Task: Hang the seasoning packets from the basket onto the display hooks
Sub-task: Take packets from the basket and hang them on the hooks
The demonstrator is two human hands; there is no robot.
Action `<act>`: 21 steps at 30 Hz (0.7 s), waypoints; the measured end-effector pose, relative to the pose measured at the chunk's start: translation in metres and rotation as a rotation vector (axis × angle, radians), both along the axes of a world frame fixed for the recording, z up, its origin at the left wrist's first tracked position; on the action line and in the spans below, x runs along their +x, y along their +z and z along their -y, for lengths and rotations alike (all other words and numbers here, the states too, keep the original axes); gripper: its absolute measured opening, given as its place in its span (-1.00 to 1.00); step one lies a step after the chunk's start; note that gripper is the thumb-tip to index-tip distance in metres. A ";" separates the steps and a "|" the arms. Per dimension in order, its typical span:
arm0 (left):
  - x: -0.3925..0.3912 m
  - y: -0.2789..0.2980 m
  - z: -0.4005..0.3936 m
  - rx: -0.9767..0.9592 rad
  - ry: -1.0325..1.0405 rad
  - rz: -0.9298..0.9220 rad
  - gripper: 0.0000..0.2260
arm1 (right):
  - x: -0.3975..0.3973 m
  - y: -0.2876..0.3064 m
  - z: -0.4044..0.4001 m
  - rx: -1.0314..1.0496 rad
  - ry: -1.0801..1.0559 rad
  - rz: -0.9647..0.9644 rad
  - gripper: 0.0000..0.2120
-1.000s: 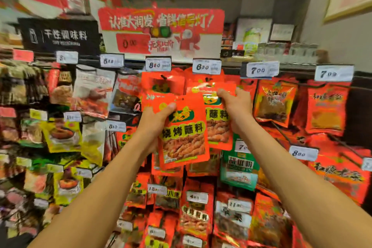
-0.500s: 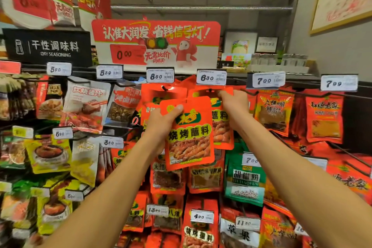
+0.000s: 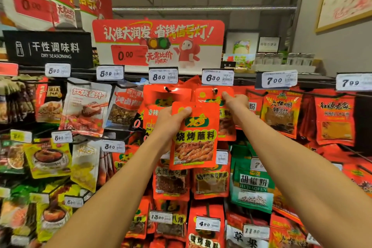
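The left hand (image 3: 171,120) is holding a red packet (image 3: 194,137); the right hand (image 3: 236,102) is pinching a hanging packet (image 3: 209,96) just behind it.

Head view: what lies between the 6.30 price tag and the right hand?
In the head view, the top of a hanging red seasoning packet, threaded on a metal display hook, fills the stretch between the white 6.30 price tag and the right hand.
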State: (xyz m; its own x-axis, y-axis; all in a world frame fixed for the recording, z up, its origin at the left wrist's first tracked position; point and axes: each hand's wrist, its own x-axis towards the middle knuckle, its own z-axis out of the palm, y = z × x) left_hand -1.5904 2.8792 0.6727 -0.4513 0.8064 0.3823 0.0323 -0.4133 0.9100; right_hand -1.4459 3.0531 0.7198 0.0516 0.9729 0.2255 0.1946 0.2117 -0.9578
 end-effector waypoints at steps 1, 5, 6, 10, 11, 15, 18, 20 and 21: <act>0.003 0.003 -0.004 0.004 -0.005 0.007 -0.94 | 0.007 -0.001 0.004 0.047 -0.013 0.023 -0.50; 0.018 0.016 -0.024 0.028 -0.041 0.023 -0.88 | 0.037 -0.009 0.028 0.197 0.148 -0.234 -0.80; 0.023 0.021 -0.029 0.025 -0.049 0.023 -0.85 | 0.043 -0.010 0.038 0.172 0.281 -0.342 -0.82; 0.035 0.039 -0.048 0.017 -0.007 0.034 -0.91 | 0.046 -0.009 0.052 0.192 0.451 -0.246 -0.79; 0.035 0.043 -0.052 0.012 0.020 0.041 -0.91 | 0.044 -0.008 0.051 0.215 0.418 -0.185 -0.79; 0.032 0.053 -0.058 -0.072 0.051 0.057 -0.88 | 0.039 0.000 0.048 0.194 0.312 -0.110 -0.66; 0.034 0.056 -0.059 -0.121 0.036 0.061 -0.95 | 0.037 -0.002 0.048 0.154 0.279 -0.122 -0.68; 0.035 0.053 -0.062 -0.138 0.054 0.063 -0.91 | 0.036 -0.006 0.045 0.119 0.276 -0.157 -0.72; 0.035 0.052 -0.064 -0.139 0.080 0.061 -0.89 | 0.036 -0.009 0.042 0.109 0.288 -0.162 -0.73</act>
State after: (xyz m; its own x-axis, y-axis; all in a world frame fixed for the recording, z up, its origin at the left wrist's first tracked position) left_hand -1.5551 2.9435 0.7247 -0.5351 0.8102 0.2394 0.0029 -0.2816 0.9595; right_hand -1.4095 3.0108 0.7109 -0.1781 0.9234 0.3401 -0.0406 0.3385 -0.9401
